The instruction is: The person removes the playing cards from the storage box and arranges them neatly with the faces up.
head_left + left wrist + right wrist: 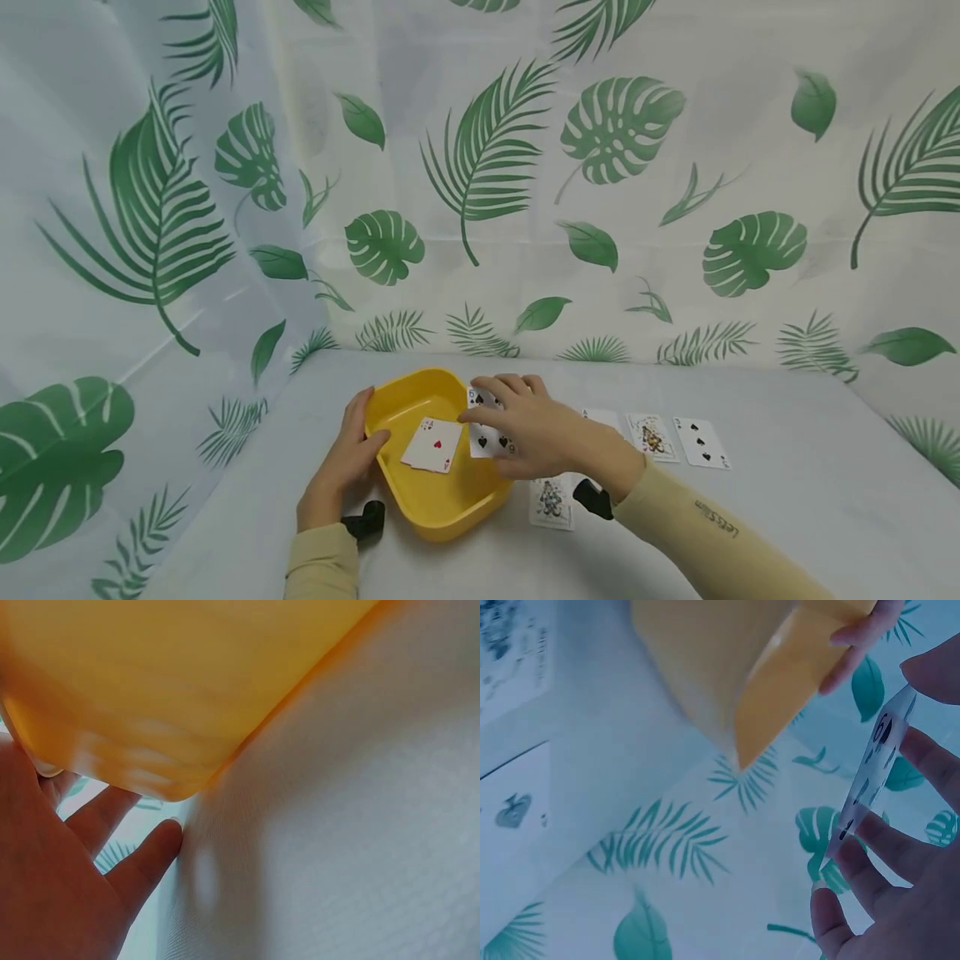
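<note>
My left hand (pixel 347 454) holds the left rim of a yellow plastic tray (pixel 442 521), thumb over the edge. In the left wrist view, that hand's fingers (pixel 146 859) lie along the tray's outer wall. Over the tray's right side, my right hand (pixel 543 425) pinches a six of spades playing card (pixel 483 437) between thumb and fingers. The right wrist view shows this card (pixel 870 776) nearly edge-on. Inside the tray lie a few overlapping cards (pixel 431 446), the top one with a red heart at its middle.
Right of the tray, a joker card (pixel 551 504) lies on the pale tabletop (pixel 787 517). Farther back are another joker (pixel 652 437), a three of spades (pixel 701 442) and a card (pixel 602 415) partly hidden by my right hand. A leaf-patterned curtain (pixel 495 275) stands behind.
</note>
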